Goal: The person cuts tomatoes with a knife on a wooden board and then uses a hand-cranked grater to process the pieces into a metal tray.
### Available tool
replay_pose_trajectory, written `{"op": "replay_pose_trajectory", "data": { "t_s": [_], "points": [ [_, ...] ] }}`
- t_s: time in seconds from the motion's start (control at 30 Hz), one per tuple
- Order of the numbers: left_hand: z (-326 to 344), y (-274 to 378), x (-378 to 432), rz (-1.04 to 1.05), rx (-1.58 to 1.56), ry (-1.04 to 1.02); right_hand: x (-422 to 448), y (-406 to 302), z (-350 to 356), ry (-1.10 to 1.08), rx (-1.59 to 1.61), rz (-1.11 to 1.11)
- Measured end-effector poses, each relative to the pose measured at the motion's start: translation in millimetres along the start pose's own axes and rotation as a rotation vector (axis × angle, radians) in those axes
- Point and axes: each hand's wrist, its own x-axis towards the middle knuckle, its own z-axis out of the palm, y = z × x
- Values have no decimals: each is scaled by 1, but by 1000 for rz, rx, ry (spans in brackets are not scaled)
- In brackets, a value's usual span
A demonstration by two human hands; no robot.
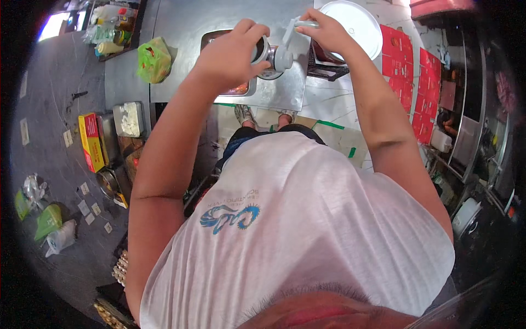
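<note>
My left hand grips a bottle, tilted on its side above the steel table. A grey cap-like end of the bottle points to the right. In the fingers of my right hand is a pale plastic piece, held just beyond that end; its exact kind is unclear. Under my left hand lies a metal tray with reddish contents, partly hidden by the hand. What seems to be a round container shows below the bottle, mostly covered.
A green plastic bag sits on the stainless steel table. At right stands a bucket with a white lid near flattened red cardboard. Farther left are a white-filled metal container and a yellow-red box.
</note>
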Motion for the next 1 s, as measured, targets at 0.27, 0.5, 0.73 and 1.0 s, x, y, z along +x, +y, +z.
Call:
{"op": "replay_pose_trajectory", "data": {
  "t_s": [0.27, 0.5, 0.73, 1.0],
  "points": [
    [-63, -58, -84, 24, -128, 341, -73, 40, 54, -307, -159, 98],
    [9, -167, -259, -708, -618, 429, -122, -83, 17, -688, -117, 124],
    [138, -280, -469, -1213, -590, 730, -28, -76, -45, -118, -36, 60],
    [189, -301, -581, -1890, -636, 889, -24, -15, -10, 82, -123, 436]
  ]
}}
